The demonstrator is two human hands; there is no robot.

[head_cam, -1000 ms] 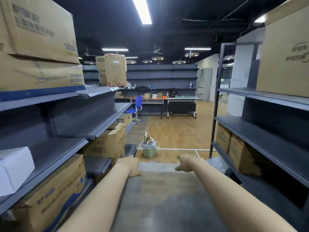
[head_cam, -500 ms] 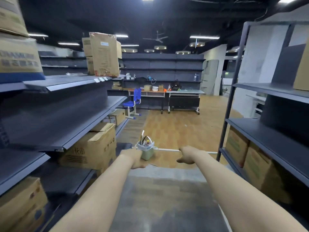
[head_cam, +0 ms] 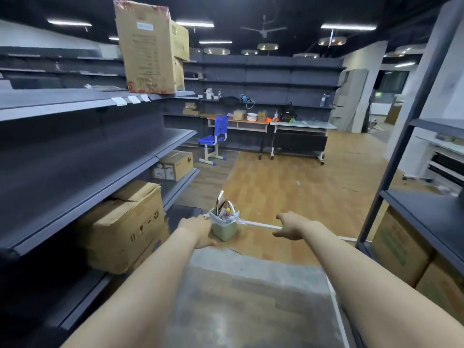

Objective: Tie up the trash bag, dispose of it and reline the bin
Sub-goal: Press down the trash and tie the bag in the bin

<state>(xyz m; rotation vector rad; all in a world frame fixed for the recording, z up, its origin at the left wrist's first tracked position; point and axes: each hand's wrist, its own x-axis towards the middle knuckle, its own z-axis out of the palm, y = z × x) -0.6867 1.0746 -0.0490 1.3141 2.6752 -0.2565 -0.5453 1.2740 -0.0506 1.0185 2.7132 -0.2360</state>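
A small pale green bin (head_cam: pixel 224 229) stands on the floor at the end of the aisle, lined with a whitish trash bag (head_cam: pixel 216 218) whose rim folds over the edge. Paper and other rubbish (head_cam: pixel 223 205) stick out of the top. Both my arms are stretched forward. My left hand (head_cam: pixel 196 229) hovers just left of the bin, fingers loosely curled, holding nothing. My right hand (head_cam: pixel 292 227) is out to the right of the bin, apart from it, fingers relaxed and holding nothing.
Dark grey shelving (head_cam: pixel 82 156) with cardboard boxes (head_cam: pixel 125 224) lines the left. A metal rack (head_cam: pixel 411 126) with boxes stands on the right. A white strip (head_cam: pixel 261 224) crosses the wooden floor behind the bin. A blue chair (head_cam: pixel 213 139) and desks (head_cam: pixel 298 126) stand farther back.
The view has moved forward down the aisle, so the bin is nearer and larger. Both hands stay stretched out, now flanking the bin.
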